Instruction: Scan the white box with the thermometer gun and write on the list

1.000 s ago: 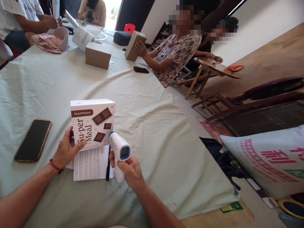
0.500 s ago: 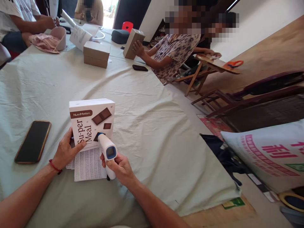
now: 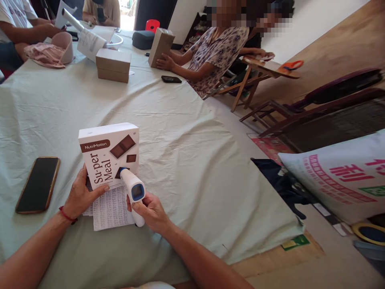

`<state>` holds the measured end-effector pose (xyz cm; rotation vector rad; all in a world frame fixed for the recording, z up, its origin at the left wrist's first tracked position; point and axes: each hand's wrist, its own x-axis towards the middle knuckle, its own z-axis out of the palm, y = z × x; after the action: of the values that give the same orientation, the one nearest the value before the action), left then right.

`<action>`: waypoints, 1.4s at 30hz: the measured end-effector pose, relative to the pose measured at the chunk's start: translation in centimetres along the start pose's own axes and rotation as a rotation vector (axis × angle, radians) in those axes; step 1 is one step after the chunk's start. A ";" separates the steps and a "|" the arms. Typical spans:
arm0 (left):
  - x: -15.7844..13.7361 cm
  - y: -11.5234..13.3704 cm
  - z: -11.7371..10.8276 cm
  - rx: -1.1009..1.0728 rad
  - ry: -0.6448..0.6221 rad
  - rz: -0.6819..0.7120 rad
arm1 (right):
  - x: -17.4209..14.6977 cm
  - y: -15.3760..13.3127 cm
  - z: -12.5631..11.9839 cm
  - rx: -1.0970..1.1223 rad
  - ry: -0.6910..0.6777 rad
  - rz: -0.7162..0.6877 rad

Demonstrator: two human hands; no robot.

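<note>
My left hand [image 3: 80, 195] grips the lower left of a white "Su-per Meal" box [image 3: 105, 160], thumb on its front and the other fingers hidden behind. The box stands tilted back a little. In my right hand [image 3: 150, 208] is a white and blue infrared thermometer [image 3: 134, 190], its handle wrapped by the fingers and its blue nose at the lower right of the box front. The small screen faces me, with no readable figures. Under the box lies a printed sheet [image 3: 111, 212] with folded paper beside it.
A smartphone [image 3: 38, 184] lies left of my left hand. Across the tablecloth [image 3: 168, 136] are a cardboard box [image 3: 112, 68], a second phone [image 3: 171, 79] and a pink hat [image 3: 48, 52]. A person in a floral shirt [image 3: 222, 52] holds another carton [image 3: 160, 46].
The box stands slightly more upright, still held by my left hand, with the thermometer against the same area. The view has shifted a little. Across the table, the person's hands have moved lower on the carton.
</note>
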<state>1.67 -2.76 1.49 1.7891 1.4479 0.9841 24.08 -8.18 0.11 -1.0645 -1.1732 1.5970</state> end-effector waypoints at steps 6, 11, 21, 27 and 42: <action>0.1 -0.2 0.0 0.014 0.001 0.039 | -0.1 -0.4 0.2 0.003 0.031 0.063; 0.1 0.0 0.0 0.021 0.002 0.012 | -0.1 -1.1 0.3 0.081 -0.005 0.096; 0.4 -0.9 -0.1 -0.059 0.184 -0.180 | -1.2 -1.3 -2.0 0.077 0.179 0.131; 0.6 -1.3 -0.4 0.008 0.231 -0.197 | -1.2 -2.2 -2.1 0.022 0.222 0.156; 0.6 -1.1 -0.6 0.139 0.106 -0.063 | -1.6 -2.4 -1.9 0.206 0.143 0.298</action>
<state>0.67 -1.91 0.93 1.8006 1.6640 0.9800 26.66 -8.82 2.33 -1.2361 -0.7632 1.7916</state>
